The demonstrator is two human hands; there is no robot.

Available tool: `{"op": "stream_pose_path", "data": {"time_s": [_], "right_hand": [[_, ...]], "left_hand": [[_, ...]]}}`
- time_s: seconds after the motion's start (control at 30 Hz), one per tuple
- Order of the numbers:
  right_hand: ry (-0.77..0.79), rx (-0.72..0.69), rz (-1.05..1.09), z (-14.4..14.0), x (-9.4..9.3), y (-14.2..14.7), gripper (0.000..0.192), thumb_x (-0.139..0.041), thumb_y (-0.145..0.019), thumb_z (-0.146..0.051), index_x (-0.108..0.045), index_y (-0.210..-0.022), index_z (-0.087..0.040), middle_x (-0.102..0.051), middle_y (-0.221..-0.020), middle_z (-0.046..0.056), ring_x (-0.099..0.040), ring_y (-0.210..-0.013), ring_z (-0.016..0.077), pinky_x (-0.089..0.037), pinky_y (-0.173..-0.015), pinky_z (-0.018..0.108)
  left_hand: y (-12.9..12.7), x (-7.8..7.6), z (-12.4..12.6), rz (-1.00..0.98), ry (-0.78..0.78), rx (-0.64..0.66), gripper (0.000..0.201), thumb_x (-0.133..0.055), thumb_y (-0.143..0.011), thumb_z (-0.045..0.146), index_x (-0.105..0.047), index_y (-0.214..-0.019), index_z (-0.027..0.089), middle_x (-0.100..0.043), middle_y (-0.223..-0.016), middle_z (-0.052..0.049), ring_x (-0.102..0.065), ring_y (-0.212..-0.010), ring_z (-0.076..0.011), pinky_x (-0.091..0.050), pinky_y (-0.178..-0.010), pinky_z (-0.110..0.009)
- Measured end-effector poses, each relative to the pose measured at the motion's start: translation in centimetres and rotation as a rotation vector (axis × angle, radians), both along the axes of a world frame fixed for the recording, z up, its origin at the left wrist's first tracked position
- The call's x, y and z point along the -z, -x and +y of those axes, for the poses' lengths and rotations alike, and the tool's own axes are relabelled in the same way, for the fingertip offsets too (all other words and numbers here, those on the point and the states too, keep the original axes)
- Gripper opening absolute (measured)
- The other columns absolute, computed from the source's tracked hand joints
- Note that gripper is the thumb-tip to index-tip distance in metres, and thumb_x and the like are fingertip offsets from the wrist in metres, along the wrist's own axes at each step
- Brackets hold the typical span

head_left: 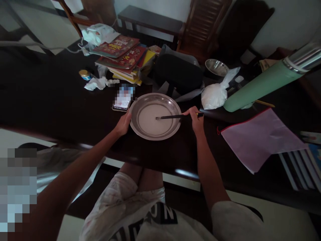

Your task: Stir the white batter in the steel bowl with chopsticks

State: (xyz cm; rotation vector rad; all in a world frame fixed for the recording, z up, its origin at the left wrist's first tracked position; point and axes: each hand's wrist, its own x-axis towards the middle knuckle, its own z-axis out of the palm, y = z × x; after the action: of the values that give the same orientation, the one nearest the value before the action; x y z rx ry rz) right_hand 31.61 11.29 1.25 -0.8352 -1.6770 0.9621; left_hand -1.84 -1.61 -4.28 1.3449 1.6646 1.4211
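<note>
A round metal basin [134, 125] sits on the dark table in front of me, with cloudy white liquid [150, 125] in it. My left hand [123, 124] grips the basin's left rim, fingers mostly hidden at its edge. On the right side, my right hand [196, 120] is closed around dark chopsticks [172, 116] with a gold band near the back end. Their light-coloured tips reach the middle of the liquid. Whether one or two sticks are held is hard to make out. Just beyond my left hand lies a lit phone [123, 97].
Behind the basin are a black bag [179, 72] and stacked books [120, 62]. To the right are a tied bag of white powder [214, 96], a small metal bowl [217, 67], a tall green flask [260, 87] and a pink zip pouch [263, 137]. Another person [60, 164] is at the left.
</note>
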Motion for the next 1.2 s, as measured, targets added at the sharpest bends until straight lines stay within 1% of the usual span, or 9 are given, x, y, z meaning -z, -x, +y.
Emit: {"op": "stream_pose_path", "data": {"time_s": [0.17,0.23,0.33,0.47,0.57,0.7,0.87,1.03,1.2], "right_hand": [[0.022,-0.148,-0.059,-0.1,0.1,0.3,0.045,-0.06,-0.092,-0.065,-0.078,-0.072,-0.029,-0.073,-0.08,0.003,-0.067,-0.085,0.0223,-0.053,-0.084,0.041],[0.011,-0.122,-0.058,0.1,0.3,0.3,0.045,-0.06,-0.091,-0.066,-0.078,-0.075,-0.029,-0.075,-0.081,0.003,-0.068,-0.088,0.0228,-0.054,-0.087,0.042],[0.009,-0.024,-0.014,0.3,0.6,0.1,0.051,-0.057,-0.092,-0.068,-0.076,-0.069,-0.027,-0.072,-0.076,0.003,-0.067,-0.081,0.0215,-0.053,-0.084,0.041],[0.016,-0.124,-0.041,0.2,0.8,0.3,0.048,-0.059,-0.093,-0.066,-0.077,-0.071,-0.027,-0.072,-0.077,0.003,-0.068,-0.081,0.021,-0.054,-0.082,0.04],[-0.021,-0.096,-0.048,0.1,0.7,0.3,0.045,-0.06,-0.093,-0.065,-0.078,-0.075,-0.028,-0.074,-0.081,0.003,-0.068,-0.085,0.0215,-0.054,-0.085,0.04],[-0.031,0.042,0.019,0.3,0.6,0.0,0.053,-0.057,-0.092,-0.068,-0.073,-0.064,-0.026,-0.068,-0.075,0.002,-0.065,-0.077,0.0198,-0.053,-0.08,0.039],[-0.02,-0.098,-0.05,0.3,0.5,0.2,0.048,-0.06,-0.091,-0.067,-0.078,-0.073,-0.027,-0.072,-0.08,0.002,-0.068,-0.083,0.0205,-0.052,-0.084,0.04],[-0.094,0.027,0.021,0.6,0.4,0.1,0.057,-0.054,-0.093,-0.07,-0.073,-0.062,-0.026,-0.067,-0.072,0.002,-0.062,-0.076,0.019,-0.051,-0.08,0.039],[-0.075,-0.123,-0.049,0.2,0.3,0.8,0.053,-0.057,-0.09,-0.072,-0.076,-0.071,-0.027,-0.07,-0.077,0.002,-0.065,-0.08,0.0192,-0.051,-0.081,0.038]], "left_hand": [[-0.2,-0.5,0.0,0.099,-0.006,0.019,0.087,-0.035,-0.088,0.088,-0.078,-0.106,0.014,-0.078,-0.101,-0.016,-0.065,-0.12,-0.0397,-0.045,-0.113,-0.049],[-0.4,-1.0,-0.1,0.162,0.014,0.026,0.094,-0.028,-0.089,0.089,-0.076,-0.116,0.013,-0.077,-0.111,-0.017,-0.065,-0.121,-0.0392,-0.045,-0.113,-0.049],[-0.6,-1.7,-0.3,0.242,0.077,0.045,0.103,-0.02,-0.089,0.089,-0.068,-0.132,0.008,-0.073,-0.127,-0.019,-0.061,-0.128,-0.0392,-0.043,-0.115,-0.05],[-0.7,-2.1,-0.5,0.275,0.125,0.042,0.111,-0.015,-0.088,0.09,-0.063,-0.138,0.003,-0.068,-0.136,-0.023,-0.059,-0.132,-0.0404,-0.042,-0.116,-0.051],[-0.7,-2.1,-0.5,0.287,0.12,0.035,0.108,-0.015,-0.089,0.089,-0.064,-0.138,0.006,-0.068,-0.138,-0.021,-0.058,-0.133,-0.0397,-0.041,-0.117,-0.051],[-0.7,-2.1,-0.5,0.296,0.115,0.03,0.105,-0.015,-0.09,0.087,-0.064,-0.139,0.009,-0.068,-0.138,-0.019,-0.059,-0.133,-0.0384,-0.042,-0.117,-0.051],[-0.7,-2.2,-0.4,0.311,0.101,0.03,0.104,-0.015,-0.09,0.087,-0.065,-0.138,0.009,-0.07,-0.136,-0.018,-0.06,-0.132,-0.0382,-0.044,-0.116,-0.05],[-0.3,-1.5,-0.2,0.339,0.081,0.013,0.101,-0.017,-0.093,0.085,-0.062,-0.142,0.009,-0.071,-0.134,-0.018,-0.06,-0.132,-0.0379,-0.045,-0.115,-0.05],[0.2,-0.9,0.0,0.331,0.095,-0.008,0.099,-0.02,-0.093,0.085,-0.06,-0.143,0.009,-0.072,-0.131,-0.018,-0.065,-0.124,-0.0373,-0.048,-0.11,-0.05]]}}
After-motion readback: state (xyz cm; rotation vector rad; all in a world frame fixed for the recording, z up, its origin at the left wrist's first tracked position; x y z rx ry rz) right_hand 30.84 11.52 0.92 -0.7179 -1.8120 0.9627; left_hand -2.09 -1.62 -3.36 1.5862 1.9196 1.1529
